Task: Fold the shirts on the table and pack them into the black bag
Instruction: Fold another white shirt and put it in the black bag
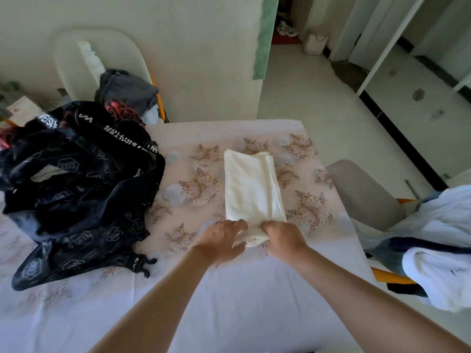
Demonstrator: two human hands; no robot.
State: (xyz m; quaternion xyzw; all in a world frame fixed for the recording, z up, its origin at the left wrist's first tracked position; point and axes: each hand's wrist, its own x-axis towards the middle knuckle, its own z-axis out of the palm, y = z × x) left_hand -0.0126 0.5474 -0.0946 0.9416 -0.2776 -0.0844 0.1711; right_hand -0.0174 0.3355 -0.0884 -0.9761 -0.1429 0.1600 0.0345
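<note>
Pale lilac cloth printed with brown flowers covered the bench, and the person's bare forearms reached across its near part. At their ends the left hand and the right hand sat close together, each with fingers curled round the near end of the cream-white shirt folded into a long narrow strip. Both were grasping it, apparently to turn that end over or roll it. The strip lay flat on the cloth, running straight away from the person near the middle of the bench.

By my reading this shirt was partway through its fold. The lengthwise folds were in, the crosswise ones were not yet made, and it was not yet packed.

To the left, apart from the shirt, the black soft bag with white lettered straps slumped open on the bench. A pale patch showed among its folds, and I could not tell whether that was a packed shirt.

Off the right edge a heap of white and blue garments lay on an orange-framed seat — likely more to fold — beside a grey padded chair. Farther back, dark grey clothing was draped over a white chair, so a good deal seemingly remained.
</note>
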